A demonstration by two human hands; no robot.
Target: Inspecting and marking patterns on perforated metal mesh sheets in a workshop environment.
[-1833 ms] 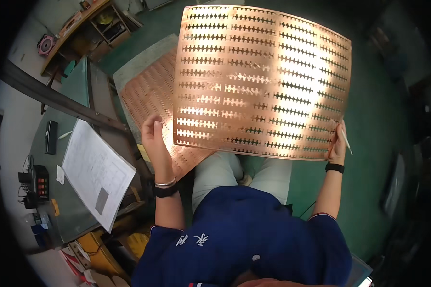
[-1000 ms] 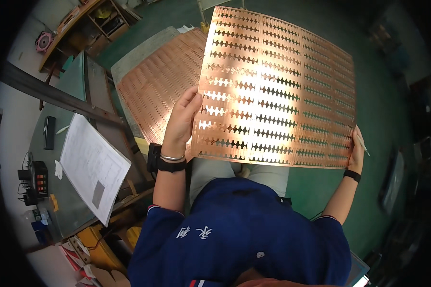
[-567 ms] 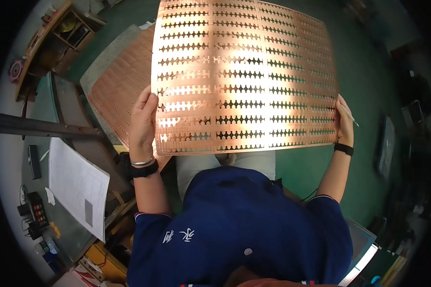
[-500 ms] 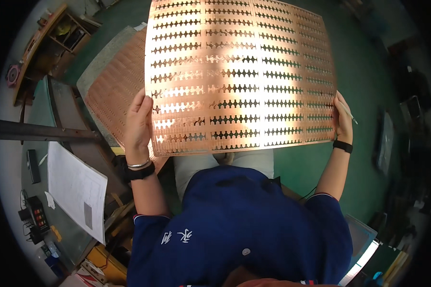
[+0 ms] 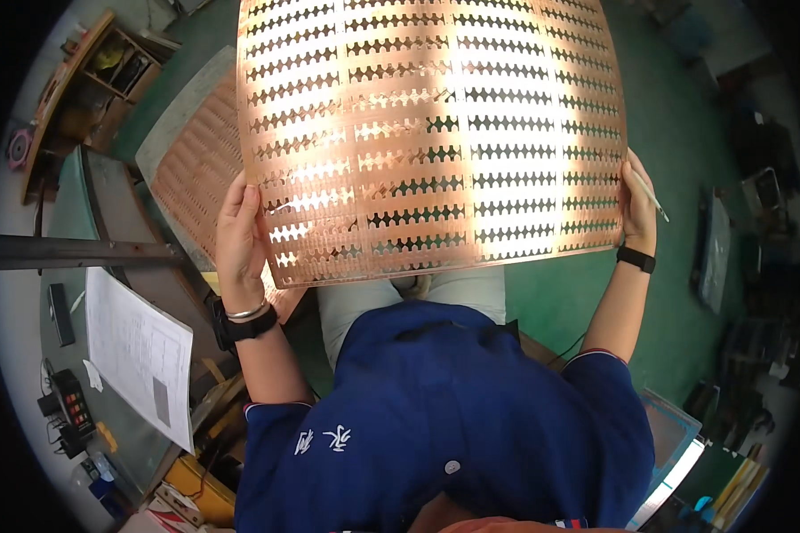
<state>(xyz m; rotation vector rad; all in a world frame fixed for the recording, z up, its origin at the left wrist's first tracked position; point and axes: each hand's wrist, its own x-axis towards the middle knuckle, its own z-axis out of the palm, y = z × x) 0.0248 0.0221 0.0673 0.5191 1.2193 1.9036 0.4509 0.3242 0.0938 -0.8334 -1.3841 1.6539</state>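
A large copper-coloured perforated sheet is held up in front of me, bowed and catching bright light. Rows of toothed cut-outs run across it. My left hand grips its left edge, thumb on the near face. On the right edge my right hand is closed, with a slim pale pen-like stick also in its fingers. Behind the raised sheet, at the left, more copper perforated sheet lies on a grey board, partly hidden.
To my left is a table with white printed paper, a black power strip and a dark bar jutting across. A wooden shelf stands far left. Green floor shows on the right, with a wrapped flat item beyond.
The copper sheet has shifted left and turned slightly in my hands, with its bright reflection spreading to the right. My left hand has moved a little left and down; both hands keep their hold.
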